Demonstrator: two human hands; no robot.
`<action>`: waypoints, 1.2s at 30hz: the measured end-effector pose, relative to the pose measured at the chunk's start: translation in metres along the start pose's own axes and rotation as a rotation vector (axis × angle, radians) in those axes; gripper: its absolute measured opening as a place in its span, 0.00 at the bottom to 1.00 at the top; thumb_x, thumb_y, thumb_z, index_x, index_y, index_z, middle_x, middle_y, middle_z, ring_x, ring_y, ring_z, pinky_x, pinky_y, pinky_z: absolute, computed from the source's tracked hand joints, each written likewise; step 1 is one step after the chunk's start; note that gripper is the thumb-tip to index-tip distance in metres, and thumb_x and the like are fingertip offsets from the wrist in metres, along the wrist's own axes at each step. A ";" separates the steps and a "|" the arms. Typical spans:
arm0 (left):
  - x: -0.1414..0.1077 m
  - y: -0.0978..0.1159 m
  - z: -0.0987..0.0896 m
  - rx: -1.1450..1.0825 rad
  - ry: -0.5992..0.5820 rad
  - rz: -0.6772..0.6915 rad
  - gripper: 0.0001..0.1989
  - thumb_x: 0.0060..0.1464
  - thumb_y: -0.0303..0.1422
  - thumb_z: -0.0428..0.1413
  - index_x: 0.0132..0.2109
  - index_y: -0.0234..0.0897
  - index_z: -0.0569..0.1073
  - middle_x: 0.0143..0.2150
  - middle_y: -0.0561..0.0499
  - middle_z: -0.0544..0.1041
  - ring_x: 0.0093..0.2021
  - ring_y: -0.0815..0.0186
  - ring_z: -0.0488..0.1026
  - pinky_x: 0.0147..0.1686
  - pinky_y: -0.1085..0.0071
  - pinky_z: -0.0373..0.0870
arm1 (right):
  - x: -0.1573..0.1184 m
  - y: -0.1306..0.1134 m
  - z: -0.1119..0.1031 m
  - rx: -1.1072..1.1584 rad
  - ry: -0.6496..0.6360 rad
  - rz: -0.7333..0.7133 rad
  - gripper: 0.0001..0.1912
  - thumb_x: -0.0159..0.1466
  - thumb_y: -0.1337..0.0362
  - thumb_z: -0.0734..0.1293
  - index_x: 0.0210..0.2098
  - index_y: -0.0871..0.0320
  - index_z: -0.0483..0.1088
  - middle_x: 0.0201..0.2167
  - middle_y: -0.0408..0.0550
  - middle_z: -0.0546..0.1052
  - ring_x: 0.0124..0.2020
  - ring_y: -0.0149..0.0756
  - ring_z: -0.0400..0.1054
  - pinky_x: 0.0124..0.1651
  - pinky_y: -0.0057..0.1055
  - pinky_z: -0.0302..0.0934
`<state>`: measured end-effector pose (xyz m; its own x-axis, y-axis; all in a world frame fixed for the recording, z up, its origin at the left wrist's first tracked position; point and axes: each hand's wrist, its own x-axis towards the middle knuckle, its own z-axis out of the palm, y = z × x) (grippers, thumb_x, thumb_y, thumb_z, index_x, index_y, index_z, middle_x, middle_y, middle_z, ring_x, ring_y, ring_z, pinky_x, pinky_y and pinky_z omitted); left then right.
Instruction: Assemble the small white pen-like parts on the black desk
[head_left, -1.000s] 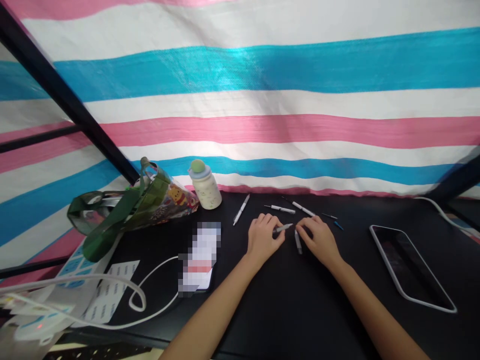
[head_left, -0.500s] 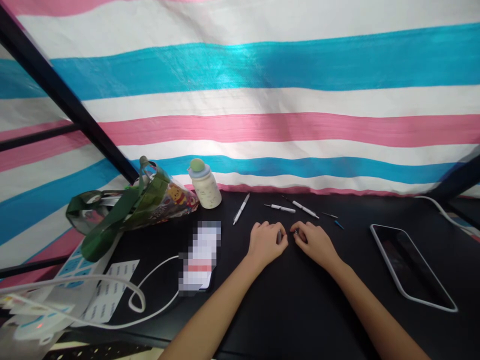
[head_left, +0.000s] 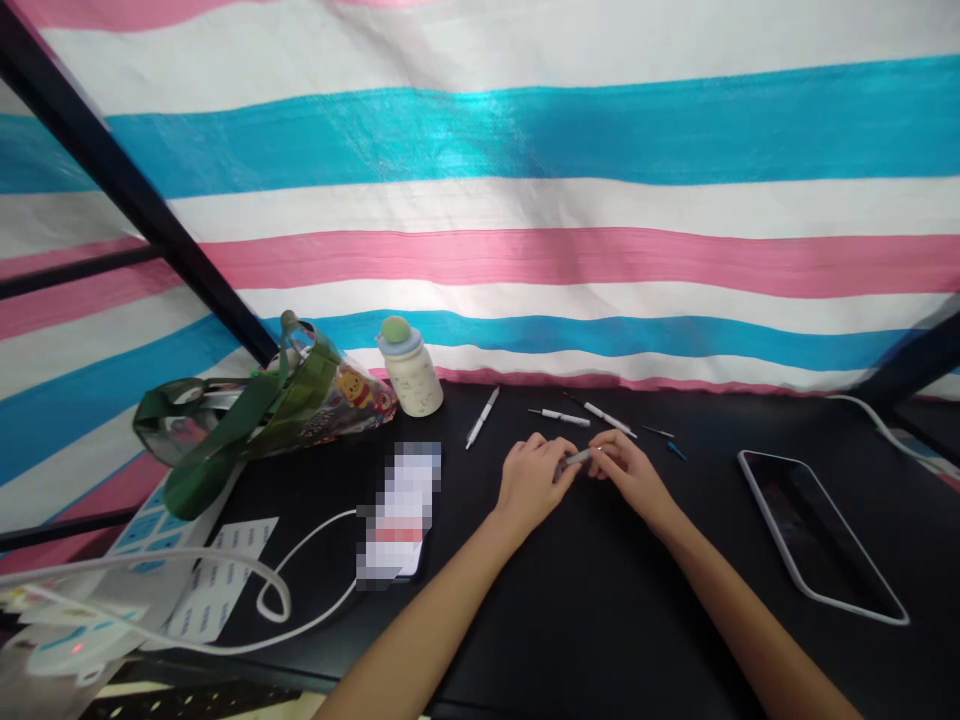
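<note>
My left hand (head_left: 534, 478) is closed around one end of a short grey-white pen barrel (head_left: 579, 457). At the barrel's right end my right hand (head_left: 628, 474) pinches with thumb and fingers; a small part there is mostly hidden by the fingertips. Just beyond my hands lie a white pen (head_left: 483, 418), a second white pen (head_left: 565, 417) with a thin dark tip sticking out, and a third white pen (head_left: 610, 420) with a thin dark piece at its far end. To the right are a thin dark refill-like piece (head_left: 658, 432) and a small blue piece (head_left: 676, 451).
A phone (head_left: 401, 510) with a blurred screen and white cable (head_left: 322, 622) lies left, a tablet (head_left: 821, 535) right. A bottle (head_left: 414, 375) and green-handled bag (head_left: 315, 390) stand at the back left, near a printed sheet (head_left: 232, 575). Striped sheeting (head_left: 525, 260) hangs behind the black table (head_left: 570, 620).
My hands have come together, the right one lifting slightly. The light barrel now shows bridging them, where before there was a gap between the hands.
</note>
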<state>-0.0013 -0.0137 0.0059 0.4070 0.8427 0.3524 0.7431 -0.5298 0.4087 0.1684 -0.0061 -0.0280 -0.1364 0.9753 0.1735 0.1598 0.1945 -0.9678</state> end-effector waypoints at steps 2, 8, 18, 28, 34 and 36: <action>0.000 -0.001 0.001 0.001 -0.006 0.011 0.07 0.58 0.34 0.49 0.40 0.42 0.70 0.35 0.54 0.75 0.38 0.66 0.66 0.35 0.70 0.58 | 0.000 0.000 0.000 -0.017 -0.002 0.002 0.15 0.60 0.50 0.59 0.35 0.57 0.60 0.24 0.44 0.72 0.25 0.32 0.66 0.29 0.29 0.60; 0.001 -0.005 0.002 0.002 0.022 0.020 0.08 0.60 0.35 0.47 0.41 0.41 0.70 0.38 0.54 0.75 0.39 0.67 0.65 0.37 0.70 0.59 | 0.000 -0.001 -0.003 -0.258 0.000 -0.004 0.21 0.63 0.49 0.53 0.25 0.57 0.63 0.20 0.45 0.71 0.24 0.32 0.65 0.31 0.30 0.60; 0.005 -0.009 0.000 0.064 -0.044 -0.089 0.12 0.60 0.41 0.46 0.38 0.44 0.71 0.23 0.57 0.70 0.30 0.68 0.66 0.31 0.72 0.56 | -0.002 -0.005 -0.005 -0.481 -0.048 -0.119 0.19 0.64 0.54 0.53 0.26 0.57 0.66 0.20 0.43 0.71 0.24 0.32 0.66 0.30 0.28 0.58; 0.003 -0.013 -0.001 -0.013 -0.086 -0.119 0.16 0.62 0.40 0.42 0.34 0.44 0.71 0.24 0.57 0.71 0.31 0.69 0.67 0.30 0.75 0.57 | -0.003 -0.004 -0.006 -0.712 0.012 -0.215 0.14 0.63 0.54 0.56 0.32 0.55 0.67 0.23 0.44 0.70 0.26 0.33 0.64 0.31 0.28 0.56; 0.004 -0.009 -0.001 -0.028 -0.020 -0.126 0.12 0.60 0.40 0.45 0.41 0.44 0.72 0.30 0.55 0.71 0.34 0.68 0.67 0.31 0.75 0.59 | -0.005 -0.010 -0.006 -0.692 0.027 -0.201 0.12 0.63 0.56 0.56 0.39 0.54 0.67 0.28 0.45 0.72 0.29 0.34 0.66 0.34 0.29 0.57; 0.004 -0.007 -0.002 -0.047 0.000 -0.096 0.10 0.59 0.39 0.47 0.41 0.44 0.72 0.33 0.54 0.73 0.36 0.68 0.67 0.33 0.75 0.61 | -0.005 -0.011 -0.007 -0.696 0.037 -0.184 0.13 0.64 0.56 0.54 0.37 0.54 0.67 0.28 0.44 0.72 0.29 0.34 0.66 0.34 0.29 0.57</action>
<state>-0.0063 -0.0067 0.0062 0.3353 0.8896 0.3101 0.7529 -0.4509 0.4794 0.1739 -0.0124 -0.0167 -0.1900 0.9210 0.3402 0.7249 0.3653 -0.5841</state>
